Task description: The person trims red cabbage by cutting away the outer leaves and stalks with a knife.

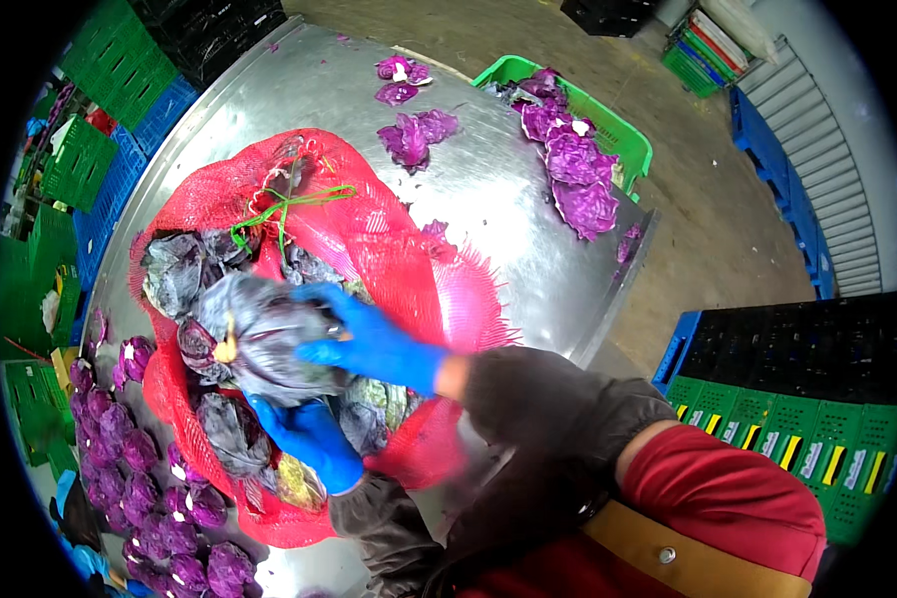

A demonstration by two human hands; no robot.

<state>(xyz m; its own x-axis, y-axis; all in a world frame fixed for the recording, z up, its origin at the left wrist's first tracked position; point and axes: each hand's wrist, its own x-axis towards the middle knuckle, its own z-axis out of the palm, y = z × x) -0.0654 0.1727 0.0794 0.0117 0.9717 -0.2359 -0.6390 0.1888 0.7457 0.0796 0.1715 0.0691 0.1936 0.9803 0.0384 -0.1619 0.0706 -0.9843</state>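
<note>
A large red cabbage (269,339) with dull, dusty purple outer leaves and a pale cut stem is between my two blue-gloved hands. My right hand (374,344) grips its right side, thumb and fingers spread around the leaves. From below, my left hand (314,441) supports it with fingers against the underside. Beneath lies an opened red mesh sack (369,214) holding more cabbages, such as one (231,434) at its near left side. Green string (287,202) lies loose over the sack's far part.
Several trimmed purple cabbages (140,498) line the left of the metal table (508,149). Loose leaves (406,140) lie at the far side. A green crate (628,149) with purple leaves stands at the far right edge. Stacked green crates (767,429) stand right, others left.
</note>
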